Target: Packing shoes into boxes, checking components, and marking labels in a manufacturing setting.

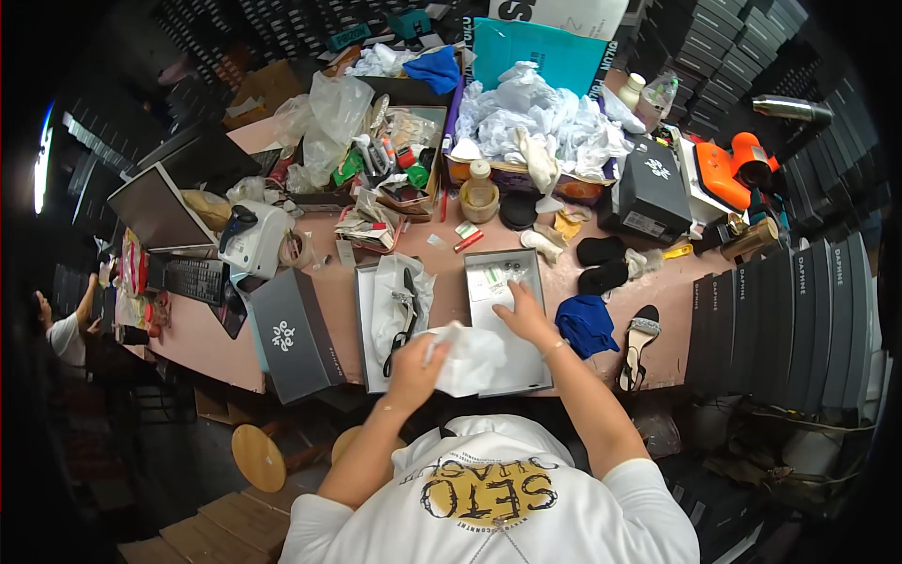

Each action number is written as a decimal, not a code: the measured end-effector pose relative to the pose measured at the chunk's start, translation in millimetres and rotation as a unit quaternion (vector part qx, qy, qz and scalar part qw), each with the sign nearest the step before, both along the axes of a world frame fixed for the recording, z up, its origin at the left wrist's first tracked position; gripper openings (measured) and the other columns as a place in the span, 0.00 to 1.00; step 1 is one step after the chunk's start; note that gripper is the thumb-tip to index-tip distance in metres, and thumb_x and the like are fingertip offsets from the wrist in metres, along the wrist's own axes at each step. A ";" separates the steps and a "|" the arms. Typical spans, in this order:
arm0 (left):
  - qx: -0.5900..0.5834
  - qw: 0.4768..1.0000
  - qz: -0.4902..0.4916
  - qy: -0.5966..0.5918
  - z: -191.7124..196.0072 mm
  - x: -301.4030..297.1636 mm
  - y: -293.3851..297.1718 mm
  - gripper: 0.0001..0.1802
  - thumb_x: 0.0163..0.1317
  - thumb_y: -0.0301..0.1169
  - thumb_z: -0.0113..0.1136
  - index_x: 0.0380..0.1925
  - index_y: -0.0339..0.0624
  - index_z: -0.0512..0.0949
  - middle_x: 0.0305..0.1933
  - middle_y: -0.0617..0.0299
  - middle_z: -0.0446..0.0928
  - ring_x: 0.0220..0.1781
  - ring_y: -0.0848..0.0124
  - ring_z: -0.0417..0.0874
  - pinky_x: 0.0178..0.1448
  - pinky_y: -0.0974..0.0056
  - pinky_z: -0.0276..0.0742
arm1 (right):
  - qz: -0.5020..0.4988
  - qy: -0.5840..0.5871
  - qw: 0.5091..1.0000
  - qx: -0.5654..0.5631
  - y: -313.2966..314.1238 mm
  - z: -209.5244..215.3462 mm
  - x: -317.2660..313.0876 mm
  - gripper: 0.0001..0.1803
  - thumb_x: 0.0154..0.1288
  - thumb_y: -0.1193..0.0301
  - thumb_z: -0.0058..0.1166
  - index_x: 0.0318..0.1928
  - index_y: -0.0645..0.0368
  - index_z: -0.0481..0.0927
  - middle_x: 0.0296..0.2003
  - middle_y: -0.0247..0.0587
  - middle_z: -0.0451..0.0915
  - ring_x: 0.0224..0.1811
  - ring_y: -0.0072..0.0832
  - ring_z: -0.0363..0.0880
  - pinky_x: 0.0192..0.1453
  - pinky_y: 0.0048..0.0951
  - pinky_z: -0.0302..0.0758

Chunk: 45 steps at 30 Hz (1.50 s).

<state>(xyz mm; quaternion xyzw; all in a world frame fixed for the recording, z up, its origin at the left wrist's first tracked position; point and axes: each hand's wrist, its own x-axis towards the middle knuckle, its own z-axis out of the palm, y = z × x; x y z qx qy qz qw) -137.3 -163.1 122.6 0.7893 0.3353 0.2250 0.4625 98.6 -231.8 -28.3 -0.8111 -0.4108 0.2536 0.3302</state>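
A crumpled sheet of white tissue paper (474, 362) is pinched in my left hand (412, 374), above the near edge of a grey open shoebox (540, 376). My right hand (524, 315) reaches into that box with its fingers apart, close to a small white and green packet (490, 280); whether they touch it I cannot tell. To the left, another open box part (365, 324) holds a dark strappy sandal (402, 315) on white paper. A black sandal with a glittery strap (641, 346) lies on the right of the pink table, beside a blue cloth (586, 324).
Stacked dark shoeboxes (780, 329) border the right side. A dark box lid (293, 334) leans at the left, near a label printer (256, 237) and keyboard (194, 279). Behind stand a carton of crumpled paper (536, 122), a glue jar (479, 195) and an orange heat gun (733, 169).
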 end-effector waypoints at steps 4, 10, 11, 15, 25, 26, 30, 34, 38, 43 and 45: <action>0.061 0.988 0.137 0.026 31.0 -69.8 24.2 0.10 0.63 0.29 0.57 0.33 0.31 0.76 0.28 0.45 0.76 0.26 0.53 0.76 0.33 0.58 0.71 | -0.033 -0.099 0.992 -0.073 43.0 -36.6 2.2 0.50 0.49 0.53 0.67 0.67 0.62 0.58 0.66 0.65 0.54 0.71 0.59 0.48 0.72 0.54 0.48; 0.012 0.978 0.159 0.135 8.9 -120.3 -14.0 0.11 0.63 0.32 0.57 0.34 0.31 0.76 0.27 0.45 0.74 0.28 0.52 0.75 0.34 0.57 0.69 | 0.023 -0.155 0.982 -0.107 55.0 -35.7 -26.9 0.43 0.44 0.56 0.71 0.61 0.55 0.66 0.59 0.53 0.64 0.63 0.50 0.60 0.66 0.60 0.54; -0.002 0.979 0.155 0.130 2.9 -120.2 -20.4 0.12 0.63 0.33 0.58 0.34 0.32 0.76 0.28 0.45 0.75 0.28 0.51 0.75 0.33 0.57 0.69 | 0.051 -0.145 0.981 -0.117 54.0 -38.3 -27.6 0.42 0.43 0.57 0.71 0.59 0.55 0.67 0.58 0.52 0.65 0.61 0.49 0.62 0.65 0.60 0.55; -0.027 0.983 0.106 0.148 -9.7 -109.6 -27.5 0.13 0.62 0.34 0.59 0.35 0.32 0.76 0.30 0.45 0.76 0.32 0.48 0.77 0.36 0.56 0.72 | -0.003 -0.115 0.991 -0.069 61.0 -32.0 -14.7 0.37 0.43 0.64 0.71 0.55 0.55 0.70 0.54 0.48 0.68 0.56 0.46 0.68 0.55 0.50 0.70; -0.029 0.988 0.038 0.145 -10.5 -93.6 -24.3 0.12 0.62 0.34 0.59 0.36 0.33 0.77 0.33 0.45 0.77 0.35 0.48 0.79 0.38 0.56 0.74 | -0.048 -0.076 0.987 -0.132 88.7 -35.7 -24.5 0.31 0.44 0.69 0.70 0.50 0.58 0.70 0.49 0.51 0.71 0.51 0.49 0.73 0.53 0.43 0.74; -0.028 0.988 0.035 0.147 -11.2 -94.0 -25.3 0.12 0.62 0.34 0.59 0.36 0.34 0.77 0.33 0.45 0.77 0.35 0.48 0.79 0.38 0.56 0.74 | -0.054 -0.073 0.990 -0.107 89.6 -41.8 -27.4 0.30 0.44 0.70 0.69 0.49 0.58 0.70 0.48 0.51 0.72 0.49 0.49 0.74 0.53 0.43 0.74; -0.019 0.992 0.048 0.116 -23.0 -85.6 -29.9 0.15 0.61 0.35 0.60 0.43 0.35 0.77 0.36 0.47 0.79 0.38 0.52 0.81 0.42 0.58 0.75 | -0.123 0.057 0.990 -0.041 78.8 -70.1 -25.5 0.25 0.46 0.78 0.63 0.47 0.60 0.70 0.41 0.50 0.77 0.41 0.45 0.79 0.46 0.41 0.76; -0.152 0.980 0.079 0.104 -43.9 -70.9 -27.5 0.24 0.59 0.38 0.63 0.51 0.38 0.74 0.40 0.50 0.80 0.41 0.59 0.83 0.46 0.61 0.76 | -0.151 0.306 0.940 0.019 23.8 -69.8 -4.7 0.27 0.46 0.79 0.63 0.51 0.64 0.70 0.37 0.44 0.80 0.40 0.30 0.80 0.44 0.29 0.77; -0.294 0.955 0.039 0.003 -84.2 -42.8 -26.2 0.30 0.63 0.44 0.59 0.59 0.37 0.67 0.54 0.55 0.76 0.57 0.67 0.75 0.61 0.65 0.67 | -0.102 0.470 0.874 0.073 -16.0 23.6 -31.1 0.25 0.52 0.81 0.60 0.52 0.66 0.69 0.39 0.39 0.78 0.38 0.24 0.78 0.41 0.24 0.76; -0.544 0.837 -0.034 -0.049 -108.5 -20.9 -39.9 0.29 0.69 0.48 0.51 0.59 0.37 0.67 0.55 0.61 0.73 0.56 0.75 0.73 0.61 0.68 0.67 | 0.157 0.241 0.958 0.019 -38.3 93.0 -93.0 0.23 0.55 0.77 0.60 0.52 0.65 0.71 0.36 0.37 0.79 0.38 0.19 0.77 0.40 0.21 0.73; -0.580 0.811 0.024 -0.066 -101.7 -11.7 -47.6 0.27 0.69 0.47 0.51 0.58 0.38 0.69 0.53 0.63 0.75 0.53 0.76 0.75 0.57 0.69 0.70 | 0.150 0.123 0.980 0.033 -40.4 99.3 -108.0 0.25 0.53 0.77 0.59 0.53 0.64 0.71 0.34 0.46 0.79 0.35 0.32 0.78 0.44 0.30 0.71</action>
